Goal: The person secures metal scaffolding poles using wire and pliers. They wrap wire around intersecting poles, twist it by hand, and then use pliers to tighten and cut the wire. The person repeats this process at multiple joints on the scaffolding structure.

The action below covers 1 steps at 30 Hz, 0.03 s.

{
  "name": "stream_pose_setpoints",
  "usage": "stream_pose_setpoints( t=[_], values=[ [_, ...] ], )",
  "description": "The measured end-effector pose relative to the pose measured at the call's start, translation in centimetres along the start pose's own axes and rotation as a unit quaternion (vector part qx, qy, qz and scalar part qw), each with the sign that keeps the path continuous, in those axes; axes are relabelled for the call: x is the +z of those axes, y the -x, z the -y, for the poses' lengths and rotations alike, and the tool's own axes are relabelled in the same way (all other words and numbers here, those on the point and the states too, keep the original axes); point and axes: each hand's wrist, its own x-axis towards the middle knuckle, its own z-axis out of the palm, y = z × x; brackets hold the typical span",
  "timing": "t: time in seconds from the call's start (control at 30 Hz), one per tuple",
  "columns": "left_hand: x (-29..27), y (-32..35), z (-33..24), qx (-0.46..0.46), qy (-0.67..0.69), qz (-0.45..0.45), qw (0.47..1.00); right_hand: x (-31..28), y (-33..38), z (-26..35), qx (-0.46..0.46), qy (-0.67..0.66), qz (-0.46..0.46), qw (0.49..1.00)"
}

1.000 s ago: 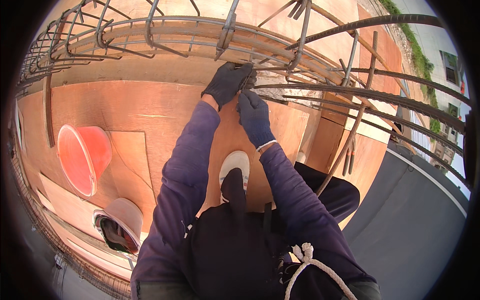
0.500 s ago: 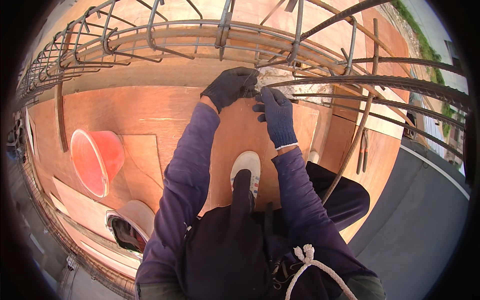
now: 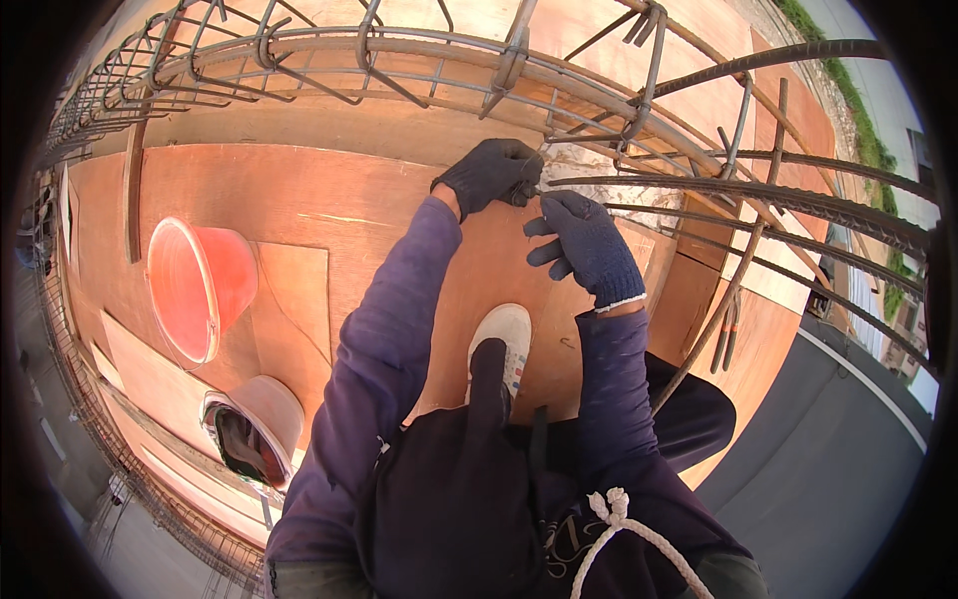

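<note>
My left hand (image 3: 494, 175), in a black glove, has its fingers curled round a bit of thin wire (image 3: 521, 192), most of which is hidden. Close beside it is my right hand (image 3: 591, 245), in a dark blue knitted glove. Its thumb and forefinger pinch at the wire's end, while the other fingers hang loose. Both hands are over the plywood, just below the rebar cage (image 3: 419, 48). Near my right fingertips, the ends of several ribbed bars (image 3: 699, 186) stick out over a pale, rough concrete patch (image 3: 589, 170).
On the plywood deck (image 3: 249, 185) at left lies a red bucket (image 3: 225, 280), tipped over. A paler bucket (image 3: 269, 409) with dark contents is nearer me. Pliers (image 3: 726, 334) with orange grips lie at right, behind a slanting bar (image 3: 714, 299). My shoe (image 3: 504, 334) is on the deck.
The view has shifted, moving the cage and bars rightward in the picture. My hands remain together by the bar ends; my right hand has turned, its lower fingers more apart.
</note>
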Motion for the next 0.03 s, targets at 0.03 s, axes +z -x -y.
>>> stream_pose_setpoints(
  t=[0.03],
  values=[
    [0.04, 0.0, 0.21, -0.004, 0.0, -0.009, 1.0, -0.35, -0.49, -1.21, 0.036, 0.016, 0.014, 0.999]
  ],
)
